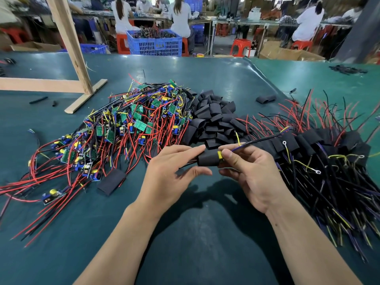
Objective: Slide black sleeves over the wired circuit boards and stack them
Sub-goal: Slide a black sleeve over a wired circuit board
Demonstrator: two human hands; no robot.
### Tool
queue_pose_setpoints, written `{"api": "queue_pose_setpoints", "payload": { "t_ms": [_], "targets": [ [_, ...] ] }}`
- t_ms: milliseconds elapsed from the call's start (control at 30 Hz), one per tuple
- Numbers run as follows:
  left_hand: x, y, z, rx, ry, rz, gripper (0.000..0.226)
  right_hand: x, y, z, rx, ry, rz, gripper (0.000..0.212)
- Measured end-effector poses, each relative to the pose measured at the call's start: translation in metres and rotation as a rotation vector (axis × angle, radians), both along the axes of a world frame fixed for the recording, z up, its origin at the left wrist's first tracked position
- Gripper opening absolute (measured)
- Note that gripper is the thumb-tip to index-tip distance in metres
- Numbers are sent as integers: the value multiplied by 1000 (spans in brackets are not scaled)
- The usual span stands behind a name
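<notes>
Black sleeve [207,158] nearly over board, held above table near edge: my left hand [174,171] pinches sleeve, my right hand [246,173] pinches wire end. Sleeved stack [329,153] large at right edge; bare boards [127,122] still heaped left.

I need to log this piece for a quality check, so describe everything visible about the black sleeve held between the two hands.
The black sleeve is a short, flattened tube of matte, soft-looking material, lying roughly level above the green table. A yellow part of the board inside shows at its right end, where dark and yellow wires run out to the right; thin wires leave the left end. The left hand holds its left end, and the right hand pinches its right end.
</notes>
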State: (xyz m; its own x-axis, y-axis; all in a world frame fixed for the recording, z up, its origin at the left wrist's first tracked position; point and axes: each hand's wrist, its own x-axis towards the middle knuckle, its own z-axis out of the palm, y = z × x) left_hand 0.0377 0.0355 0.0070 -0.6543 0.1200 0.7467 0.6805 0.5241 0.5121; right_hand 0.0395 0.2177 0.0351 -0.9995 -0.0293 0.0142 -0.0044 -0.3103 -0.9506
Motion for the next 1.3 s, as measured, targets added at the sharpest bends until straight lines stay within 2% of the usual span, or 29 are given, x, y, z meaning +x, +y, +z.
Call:
{"api": "queue_pose_setpoints", "payload": {
  "t_ms": [100, 267, 433, 600, 867, 1000, 1167, 1300],
  "targets": [
    [1, 0, -1, 22, 11, -18, 40, 1, 1, 0, 33, 13, 2, 9],
    [4, 4, -1, 18, -11, -58, 47, 3, -3, 2, 51, 38, 64, 17],
    [2, 3, 0, 10, 2, -62, 43, 5, 3, 6, 110, 58, 113, 25],
    [5, 6, 0, -3, 21, -78, 53, 8, -4, 4, 189, 110, 84, 25],
    [4, 14, -3, -59, 11, -27, 54, 9, -15, 2, -39, -34, 69, 21],
    [4, 12, -3, -43, 24, -3, 51, 7, -17, 3, -46, -44, 71, 25],
    [3, 11, 1, -2, 68, 55, 42, 3, -13, 4, -19, -19, -37, 31],
    [5, 11, 5, 24, 64, 66, 44, 5, -14, 2, 19, 8, 8, 33]
  ]
}}
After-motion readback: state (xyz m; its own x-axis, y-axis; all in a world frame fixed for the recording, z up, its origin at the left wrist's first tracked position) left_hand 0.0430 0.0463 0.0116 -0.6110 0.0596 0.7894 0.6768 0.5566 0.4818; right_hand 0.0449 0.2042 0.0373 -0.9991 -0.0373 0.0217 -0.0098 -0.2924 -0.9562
